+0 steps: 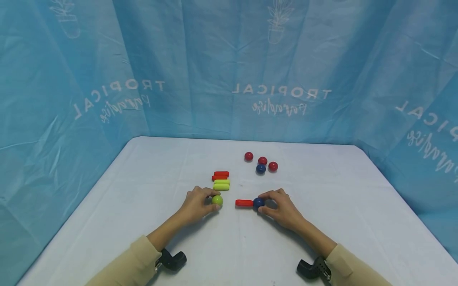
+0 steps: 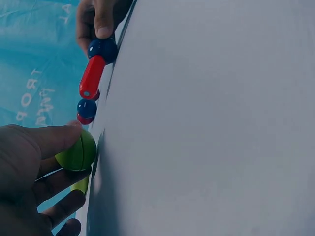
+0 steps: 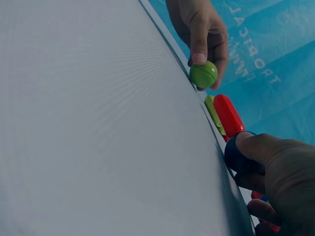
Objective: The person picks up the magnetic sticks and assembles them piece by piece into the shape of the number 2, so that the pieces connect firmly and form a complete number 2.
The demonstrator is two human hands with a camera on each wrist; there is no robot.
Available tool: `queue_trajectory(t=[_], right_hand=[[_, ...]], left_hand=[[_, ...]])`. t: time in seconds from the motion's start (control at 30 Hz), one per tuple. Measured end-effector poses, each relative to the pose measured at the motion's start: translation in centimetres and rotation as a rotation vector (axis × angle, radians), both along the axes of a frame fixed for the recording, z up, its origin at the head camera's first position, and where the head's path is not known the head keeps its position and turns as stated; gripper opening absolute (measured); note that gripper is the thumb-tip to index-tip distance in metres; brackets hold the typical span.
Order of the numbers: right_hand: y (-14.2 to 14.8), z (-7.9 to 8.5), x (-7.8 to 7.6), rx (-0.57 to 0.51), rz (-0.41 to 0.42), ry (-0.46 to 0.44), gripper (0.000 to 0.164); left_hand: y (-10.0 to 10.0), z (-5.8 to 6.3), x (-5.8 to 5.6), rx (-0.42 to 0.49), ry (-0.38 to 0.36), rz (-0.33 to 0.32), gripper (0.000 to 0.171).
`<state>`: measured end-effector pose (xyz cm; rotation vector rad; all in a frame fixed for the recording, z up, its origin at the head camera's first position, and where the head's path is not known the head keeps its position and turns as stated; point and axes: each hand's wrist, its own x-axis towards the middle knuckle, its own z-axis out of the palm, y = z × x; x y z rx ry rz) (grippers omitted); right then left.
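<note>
My left hand (image 1: pixel 196 203) pinches a green ball (image 1: pixel 217 200) between thumb and fingers; a thin seam runs round the ball in the left wrist view. Across from it, my right hand (image 1: pixel 282 209) pinches a dark blue ball (image 1: pixel 258 203). A red stick (image 1: pixel 244 203) is joined to that blue ball and points left, toward the green ball. In the left wrist view the free end of the red stick (image 2: pixel 91 78) shows a small hole. A gap separates the stick's tip from the green ball.
Two red sticks (image 1: pixel 220 176) and two yellow-green sticks (image 1: pixel 221 184) lie stacked in a column just beyond my left hand. Farther back sit three red balls (image 1: pixel 248 156) and another blue ball (image 1: pixel 261 169). All lie on a white-covered table (image 1: pixel 171 159) with blue curtains (image 1: pixel 214 59) around it.
</note>
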<state>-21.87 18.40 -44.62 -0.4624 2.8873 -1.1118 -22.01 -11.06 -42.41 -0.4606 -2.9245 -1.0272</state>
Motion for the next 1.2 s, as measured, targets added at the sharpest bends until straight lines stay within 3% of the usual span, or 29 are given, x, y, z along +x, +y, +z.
queue_trajectory(t=[0.8, 1.2], right_hand=[[0.0, -0.1, 0.1, 0.000, 0.006, 0.014, 0.037], [0.0, 0.0, 0.0, 0.002, 0.013, 0.011, 0.038]], left_hand=[[3.0, -0.2, -0.1, -0.019, 0.037, -0.069, 0.039], [3.2, -0.4, 0.0, -0.021, 0.040, -0.075, 0.039]])
